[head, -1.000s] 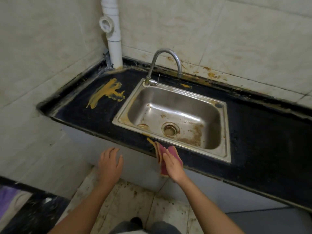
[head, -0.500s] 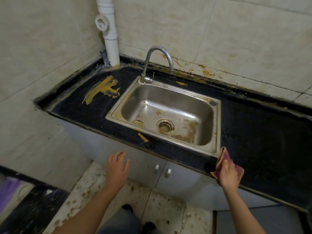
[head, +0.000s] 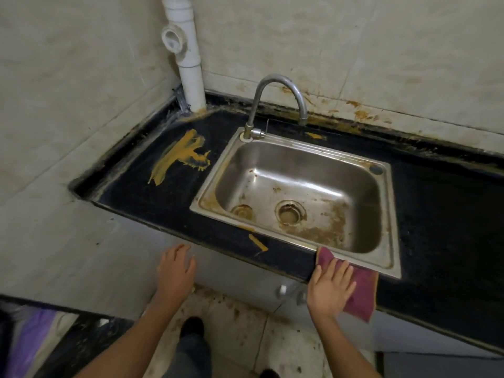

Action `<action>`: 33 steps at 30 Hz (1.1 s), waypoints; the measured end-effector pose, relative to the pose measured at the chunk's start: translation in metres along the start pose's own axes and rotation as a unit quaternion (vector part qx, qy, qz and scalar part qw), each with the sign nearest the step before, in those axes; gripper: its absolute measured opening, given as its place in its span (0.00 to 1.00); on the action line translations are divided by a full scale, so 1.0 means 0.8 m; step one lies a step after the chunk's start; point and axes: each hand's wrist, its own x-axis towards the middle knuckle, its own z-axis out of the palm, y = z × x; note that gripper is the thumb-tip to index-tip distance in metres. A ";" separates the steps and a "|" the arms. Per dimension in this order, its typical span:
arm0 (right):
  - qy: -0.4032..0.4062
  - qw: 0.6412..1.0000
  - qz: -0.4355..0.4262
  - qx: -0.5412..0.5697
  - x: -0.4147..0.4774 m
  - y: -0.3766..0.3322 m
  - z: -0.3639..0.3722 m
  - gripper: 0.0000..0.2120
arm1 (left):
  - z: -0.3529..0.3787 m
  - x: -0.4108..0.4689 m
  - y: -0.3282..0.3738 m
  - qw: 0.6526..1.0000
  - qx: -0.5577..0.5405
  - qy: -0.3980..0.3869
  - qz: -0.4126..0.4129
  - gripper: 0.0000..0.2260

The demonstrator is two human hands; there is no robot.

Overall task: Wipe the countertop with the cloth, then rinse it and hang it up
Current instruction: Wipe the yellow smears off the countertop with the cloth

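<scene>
1. The right hand (head: 331, 289) lies flat, fingers spread, palm pressed down on the cloth (head: 360, 285). The fingers are not curled around it.
2. The cloth is magenta. It lies on the front strip of the black countertop (head: 436, 219), just below the front right rim of the sink (head: 392, 241). Its near edge hangs over the counter's front edge.
3. The left hand (head: 174, 271) is open and empty, fingers loosely extended. It hovers in front of the counter edge, below the sink's left corner, touching nothing.
4. A large yellow smear (head: 180, 155) lies on the countertop left of the sink. A small yellow streak (head: 257, 242) lies on the front strip, between the two hands.
5. The curved faucet (head: 275, 102) stands at the sink's rear left corner. A white pipe (head: 188, 58) rises in the wall corner behind.
</scene>
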 end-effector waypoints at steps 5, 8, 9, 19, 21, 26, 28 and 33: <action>0.026 1.000 0.005 -0.009 -0.023 -0.073 0.043 0.32 | -0.028 0.081 -0.040 1.000 0.012 0.001 0.022 0.17; 0.040 0.999 0.010 -0.020 -0.041 -0.119 0.068 0.29 | -0.044 0.122 -0.071 0.999 0.032 0.024 0.017 0.16; 0.046 0.999 0.018 -0.020 -0.045 -0.135 0.075 0.29 | -0.050 0.134 -0.079 0.999 0.034 0.030 0.017 0.16; -0.004 0.998 -0.017 -0.059 -0.099 -0.292 0.141 0.32 | -0.091 0.204 -0.135 0.999 0.006 0.043 0.025 0.15; -0.028 0.995 -0.059 -0.070 -0.114 -0.320 0.154 0.36 | -0.096 0.206 -0.143 0.999 0.003 0.048 0.023 0.15; -0.077 0.979 -0.159 -0.099 -0.138 -0.372 0.181 0.31 | -0.103 0.204 -0.160 0.999 -0.004 0.051 0.008 0.15; -0.096 0.968 -0.207 -0.107 -0.142 -0.387 0.187 0.27 | -0.105 0.204 -0.160 0.998 -0.010 0.059 0.006 0.15; -0.146 0.935 -0.289 -0.145 -0.142 -0.385 0.179 0.26 | -0.104 0.204 -0.159 0.997 -0.007 0.070 0.031 0.14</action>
